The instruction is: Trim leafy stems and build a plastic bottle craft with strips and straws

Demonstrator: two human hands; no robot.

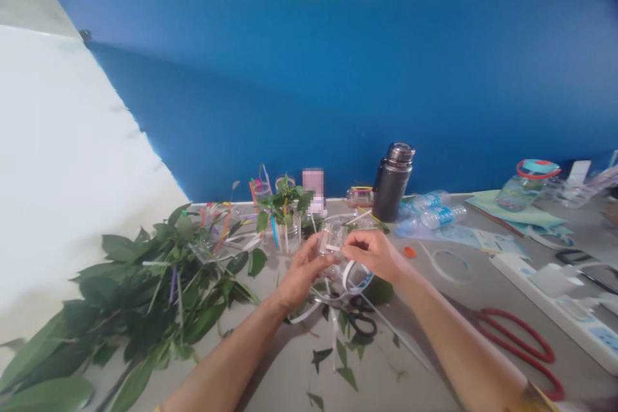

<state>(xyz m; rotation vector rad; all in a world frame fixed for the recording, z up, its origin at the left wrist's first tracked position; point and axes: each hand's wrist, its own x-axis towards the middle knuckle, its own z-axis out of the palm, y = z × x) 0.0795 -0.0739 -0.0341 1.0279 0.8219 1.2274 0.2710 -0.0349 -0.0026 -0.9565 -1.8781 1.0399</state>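
My left hand (pixel 305 271) is closed round a clear plastic container (pixel 333 232), perhaps a cut bottle, its lower part partly hidden by the fingers. My right hand (pixel 373 253) pinches the end of a white strip (pixel 333 247) against the container's side. Just below the right fingers hangs a ring-shaped roll of white tape (pixel 348 277) with blue inside. Black-handled scissors (pixel 363 324) lie under the hands among leaf scraps (pixel 347 376) and thin white strips. Behind the left hand, leafy sprigs (pixel 286 198) stand in a clear cup (pixel 288 239) beside a blue straw.
A pile of leafy branches (pixel 159 290) covers the left. At the back stand a dark thermos (pixel 393 183) and a pink blurred object (pixel 313 187). Plastic bottles (pixel 441 214), an orange cap (pixel 409 252), red-handled scissors (pixel 519 335) and a power strip (pixel 516 273) lie to the right.
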